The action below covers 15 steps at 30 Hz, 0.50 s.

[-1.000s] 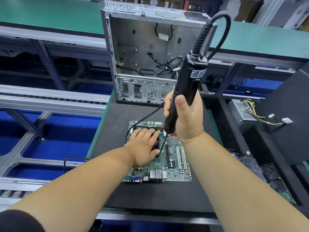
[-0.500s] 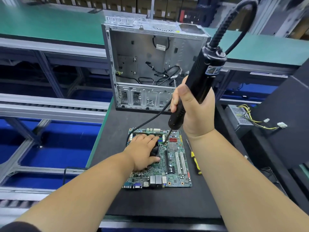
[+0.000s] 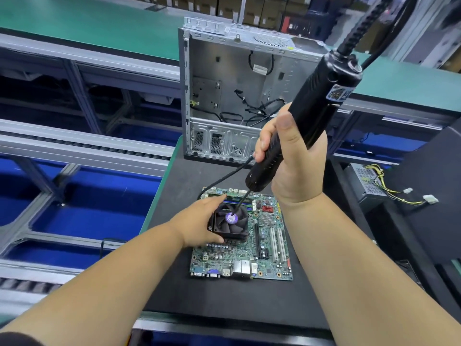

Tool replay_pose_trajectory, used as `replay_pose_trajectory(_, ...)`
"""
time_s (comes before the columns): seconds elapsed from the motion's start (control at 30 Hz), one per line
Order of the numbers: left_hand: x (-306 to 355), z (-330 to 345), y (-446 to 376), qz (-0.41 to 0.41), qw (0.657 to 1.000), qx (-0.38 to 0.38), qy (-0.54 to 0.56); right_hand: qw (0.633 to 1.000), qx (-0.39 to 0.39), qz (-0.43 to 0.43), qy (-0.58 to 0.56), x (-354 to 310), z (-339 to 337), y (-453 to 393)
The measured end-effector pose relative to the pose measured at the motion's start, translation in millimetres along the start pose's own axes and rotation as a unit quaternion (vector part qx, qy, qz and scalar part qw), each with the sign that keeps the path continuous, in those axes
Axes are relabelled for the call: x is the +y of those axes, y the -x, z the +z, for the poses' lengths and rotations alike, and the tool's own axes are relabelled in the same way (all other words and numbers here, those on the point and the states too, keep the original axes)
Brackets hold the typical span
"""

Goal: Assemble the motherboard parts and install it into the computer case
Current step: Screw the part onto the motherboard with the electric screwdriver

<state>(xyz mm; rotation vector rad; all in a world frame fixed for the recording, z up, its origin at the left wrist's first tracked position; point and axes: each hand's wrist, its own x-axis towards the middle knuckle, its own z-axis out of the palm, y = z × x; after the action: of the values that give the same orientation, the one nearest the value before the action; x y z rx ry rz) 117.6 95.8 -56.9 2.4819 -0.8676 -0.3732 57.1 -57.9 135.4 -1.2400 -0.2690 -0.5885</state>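
One fan newly uncovered

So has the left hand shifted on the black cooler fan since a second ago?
Yes. The left hand slid off the top of the black cooler fan to its left side, judged against the green motherboard.

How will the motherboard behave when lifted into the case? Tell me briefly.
The motherboard probably lifts as a stiff flat board. With the cooler fan mounted toward one end, it likely feels heavier there and may tip. Exposed small components suggest it is fragile; edge handling seems wise.
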Motion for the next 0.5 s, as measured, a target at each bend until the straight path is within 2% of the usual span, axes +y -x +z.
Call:
replay_pose_trajectory(0.33,-7,-3,-1,0.006,0.999,0.021,0.029,1.000,-0.001,0.006,0.013,12,18,4)
replay_pose_trajectory(0.43,-10,7,10,-0.001,0.996,0.051,0.074,1.000,-0.002,0.014,0.017,20,23,6)
replay_pose_trajectory(0.5,-13,15,21,-0.010,0.990,0.097,0.097,1.000,-0.005,0.022,0.017,27,27,8)
